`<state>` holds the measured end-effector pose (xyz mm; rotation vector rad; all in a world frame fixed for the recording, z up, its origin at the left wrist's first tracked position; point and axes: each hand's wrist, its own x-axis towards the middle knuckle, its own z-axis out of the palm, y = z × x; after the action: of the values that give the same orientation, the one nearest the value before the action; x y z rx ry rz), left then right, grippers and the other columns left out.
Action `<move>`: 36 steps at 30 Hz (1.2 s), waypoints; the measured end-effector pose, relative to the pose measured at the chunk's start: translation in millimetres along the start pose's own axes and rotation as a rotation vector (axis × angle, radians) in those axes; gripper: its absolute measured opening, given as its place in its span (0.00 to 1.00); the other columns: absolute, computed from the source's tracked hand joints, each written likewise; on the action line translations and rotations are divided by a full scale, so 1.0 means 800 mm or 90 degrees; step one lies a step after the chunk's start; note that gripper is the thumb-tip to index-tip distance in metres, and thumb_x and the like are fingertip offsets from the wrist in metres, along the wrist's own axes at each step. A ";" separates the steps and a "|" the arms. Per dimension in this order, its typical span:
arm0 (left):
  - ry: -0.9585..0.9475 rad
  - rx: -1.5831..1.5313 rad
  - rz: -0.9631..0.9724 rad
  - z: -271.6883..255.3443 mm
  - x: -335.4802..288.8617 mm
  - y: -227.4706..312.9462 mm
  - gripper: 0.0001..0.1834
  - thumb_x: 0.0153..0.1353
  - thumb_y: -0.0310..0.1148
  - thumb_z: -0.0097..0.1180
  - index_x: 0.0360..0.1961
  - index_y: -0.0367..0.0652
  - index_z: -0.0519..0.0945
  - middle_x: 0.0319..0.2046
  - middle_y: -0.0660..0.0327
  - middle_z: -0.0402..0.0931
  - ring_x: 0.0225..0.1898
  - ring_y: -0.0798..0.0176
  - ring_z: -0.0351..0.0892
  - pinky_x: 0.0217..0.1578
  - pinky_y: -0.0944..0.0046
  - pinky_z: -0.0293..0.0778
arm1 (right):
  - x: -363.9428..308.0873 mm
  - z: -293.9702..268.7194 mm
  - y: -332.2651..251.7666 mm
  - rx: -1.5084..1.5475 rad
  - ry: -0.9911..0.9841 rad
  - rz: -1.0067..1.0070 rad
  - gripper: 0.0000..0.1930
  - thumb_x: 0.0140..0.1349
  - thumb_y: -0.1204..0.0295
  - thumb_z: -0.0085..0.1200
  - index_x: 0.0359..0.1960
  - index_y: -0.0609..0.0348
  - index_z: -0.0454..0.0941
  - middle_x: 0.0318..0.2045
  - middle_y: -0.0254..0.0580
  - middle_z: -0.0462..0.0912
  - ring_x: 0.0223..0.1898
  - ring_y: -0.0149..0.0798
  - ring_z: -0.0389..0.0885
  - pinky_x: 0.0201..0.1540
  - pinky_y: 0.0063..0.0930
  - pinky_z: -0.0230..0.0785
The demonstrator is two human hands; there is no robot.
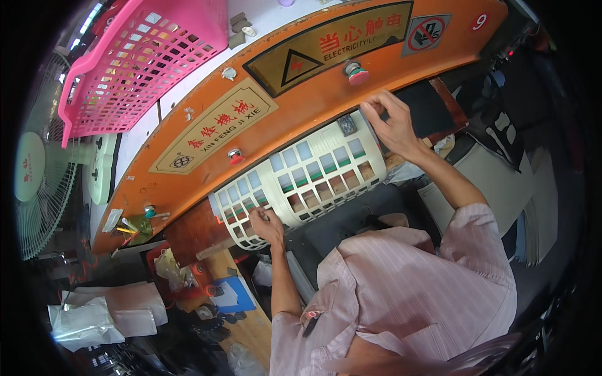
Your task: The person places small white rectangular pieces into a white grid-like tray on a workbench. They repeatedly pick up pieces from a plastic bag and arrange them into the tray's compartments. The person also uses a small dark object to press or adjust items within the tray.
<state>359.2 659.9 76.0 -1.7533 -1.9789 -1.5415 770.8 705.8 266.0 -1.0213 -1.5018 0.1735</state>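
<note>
A cream grid panel (pixel 274 187) with rows of rectangular openings lies below the orange machine front, its surface looking curved. Pale pieces with green edges show through several openings, and brown shows through others. My left hand (pixel 268 227) is over the panel's lower left part, its fingers curled and pinched together. What they hold, if anything, is too small to make out. At the panel's upper right end is my right hand (pixel 395 127), with thumb and bent fingers closed at the panel's edge. A small dark grey patterned piece (pixel 346 125) sits on the panel near that end.
The orange machine front (pixel 285 122) has red push buttons (pixel 356 73) and signs. A pink basket (pixel 135 69) stands at upper left, beside a fan (pixel 31 166). Silvery bags (pixel 88 323) and a blue sheet (pixel 233 296) lie lower left; stacked sheets (pixel 495 182) stand right.
</note>
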 end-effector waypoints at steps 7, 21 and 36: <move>-0.010 0.005 0.016 0.002 0.015 -0.005 0.05 0.56 0.23 0.57 0.34 0.37 0.77 0.30 0.56 0.74 0.32 0.55 0.73 0.39 0.56 0.72 | -0.041 -0.039 -0.024 -0.011 -0.058 0.027 0.09 0.71 0.71 0.59 0.37 0.67 0.79 0.30 0.43 0.81 0.28 0.38 0.80 0.34 0.35 0.71; 0.004 0.040 0.007 -0.004 0.027 0.017 0.03 0.54 0.25 0.56 0.31 0.38 0.76 0.30 0.55 0.73 0.32 0.52 0.75 0.39 0.53 0.73 | -0.185 0.002 0.073 -0.233 -0.040 0.226 0.16 0.71 0.59 0.58 0.40 0.64 0.82 0.35 0.49 0.87 0.43 0.55 0.82 0.52 0.49 0.68; -0.114 0.067 -0.021 -0.015 0.004 -0.002 0.06 0.59 0.26 0.56 0.37 0.37 0.77 0.36 0.50 0.75 0.37 0.44 0.77 0.41 0.46 0.72 | -0.194 0.021 0.094 -0.165 -0.049 0.260 0.16 0.69 0.60 0.60 0.38 0.64 0.86 0.27 0.54 0.84 0.33 0.54 0.83 0.40 0.44 0.74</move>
<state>350.6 654.1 82.9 -1.8851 -2.1361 -1.3033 770.8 654.8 100.5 -1.5424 -1.3925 0.3151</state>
